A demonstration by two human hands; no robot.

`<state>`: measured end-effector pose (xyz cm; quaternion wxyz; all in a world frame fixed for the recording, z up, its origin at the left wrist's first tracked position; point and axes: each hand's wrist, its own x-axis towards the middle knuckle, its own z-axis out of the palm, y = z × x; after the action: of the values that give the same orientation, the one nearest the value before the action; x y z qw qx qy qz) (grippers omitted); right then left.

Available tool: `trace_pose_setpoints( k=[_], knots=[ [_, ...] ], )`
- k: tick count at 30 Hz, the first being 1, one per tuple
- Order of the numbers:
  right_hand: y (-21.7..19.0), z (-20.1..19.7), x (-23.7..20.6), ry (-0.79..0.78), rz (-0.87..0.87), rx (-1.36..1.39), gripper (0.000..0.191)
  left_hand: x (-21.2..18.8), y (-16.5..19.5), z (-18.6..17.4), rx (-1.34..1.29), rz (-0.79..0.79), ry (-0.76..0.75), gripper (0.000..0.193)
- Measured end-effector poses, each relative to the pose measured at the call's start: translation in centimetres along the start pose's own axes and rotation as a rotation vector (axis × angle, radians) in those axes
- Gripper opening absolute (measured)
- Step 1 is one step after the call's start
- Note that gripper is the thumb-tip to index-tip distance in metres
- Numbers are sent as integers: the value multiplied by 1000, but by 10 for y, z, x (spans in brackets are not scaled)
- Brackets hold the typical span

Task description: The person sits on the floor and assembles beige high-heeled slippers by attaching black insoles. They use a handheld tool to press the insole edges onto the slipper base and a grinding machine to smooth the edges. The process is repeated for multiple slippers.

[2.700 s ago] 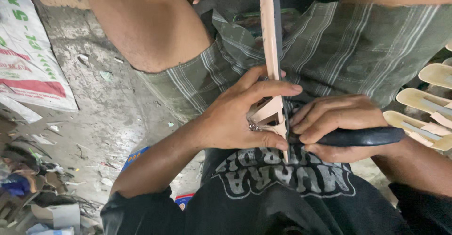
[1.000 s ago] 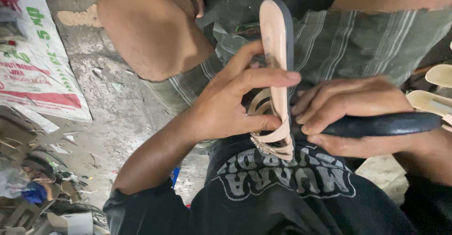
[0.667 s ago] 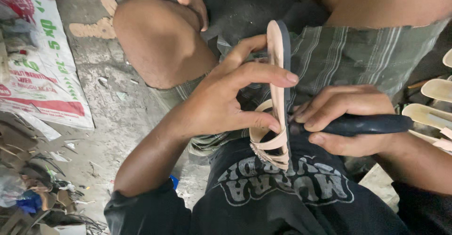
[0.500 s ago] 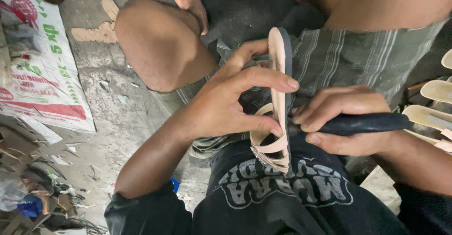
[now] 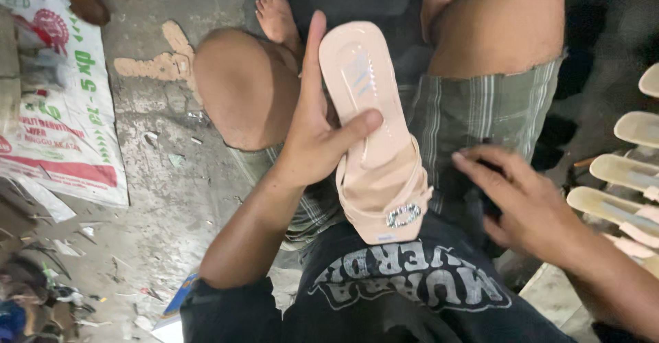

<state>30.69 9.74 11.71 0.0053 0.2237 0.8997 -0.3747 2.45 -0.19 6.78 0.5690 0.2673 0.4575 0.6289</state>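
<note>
Grey, littered concrete floor lies under the seated person. Over the lap, the left hand holds a pink sandal — thumb across its insole, fingers behind. Right hand rests on the plaid shorts, fingers loosely spread — soles stacked beyond.

Printed sack on dirty concrete floor; pale soles at right.

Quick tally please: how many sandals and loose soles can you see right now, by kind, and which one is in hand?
Finished pink strap sandal, held by the left hand: 1
Bare cream soles stacked at the right edge, beside the right hand, at least partly in view: 4
Sole-shaped cutout on the floor: 1
Total: 6
</note>
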Motion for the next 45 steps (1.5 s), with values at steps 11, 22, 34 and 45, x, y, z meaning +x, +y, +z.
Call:
trace_pose_setpoints(
  k=[11, 22, 34, 45],
  knots=[
    [-32, -20, 54, 328, 13, -63, 64, 51, 53, 31, 469, 316, 206, 78],
    [73, -77, 91, 610, 123, -270, 32, 115, 91, 7, 430, 230, 4, 88],
    [348, 20, 289, 551, 630, -77, 33, 204, 49, -52, 750, -55, 83, 48],
    [377, -2, 375, 677, 656, -167, 38, 235, 49, -35, 906, -138, 21, 54]
  ],
)
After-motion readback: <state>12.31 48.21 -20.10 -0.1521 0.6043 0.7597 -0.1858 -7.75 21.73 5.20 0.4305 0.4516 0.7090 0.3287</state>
